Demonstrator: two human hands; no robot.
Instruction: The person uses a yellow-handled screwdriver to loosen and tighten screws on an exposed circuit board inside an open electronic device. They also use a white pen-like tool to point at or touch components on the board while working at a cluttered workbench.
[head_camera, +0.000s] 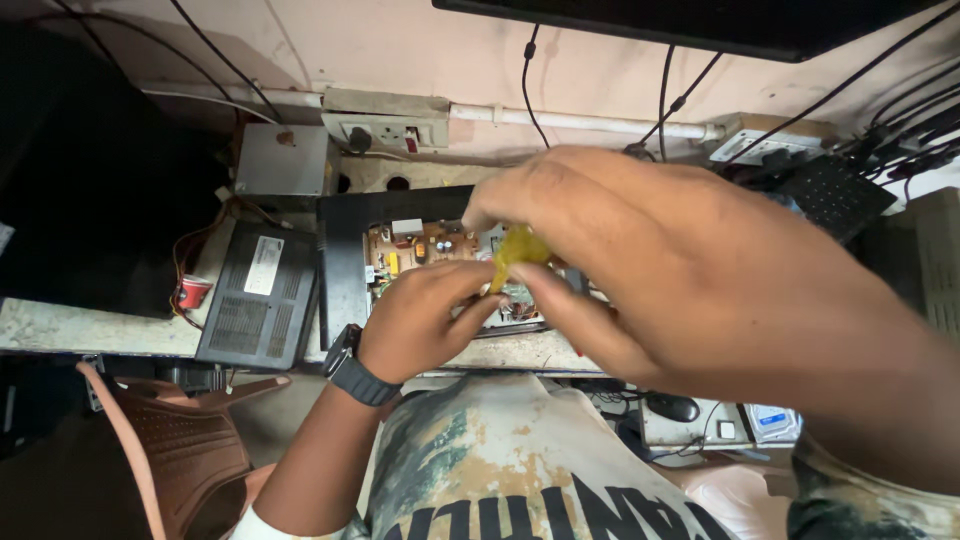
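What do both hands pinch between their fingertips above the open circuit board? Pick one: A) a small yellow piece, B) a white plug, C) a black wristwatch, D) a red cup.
A: the left hand and the right hand meet on a small yellow piece, held over the circuit board; the red cup stands untouched far off to the side.

A white rectangular label (263, 264) lies on top of the dark grey box (260, 295) at the left of the tabletop. A dark flat screen (700, 25) hangs along the upper edge. At lower right sits a small white device with what may be a blue display (772, 421).
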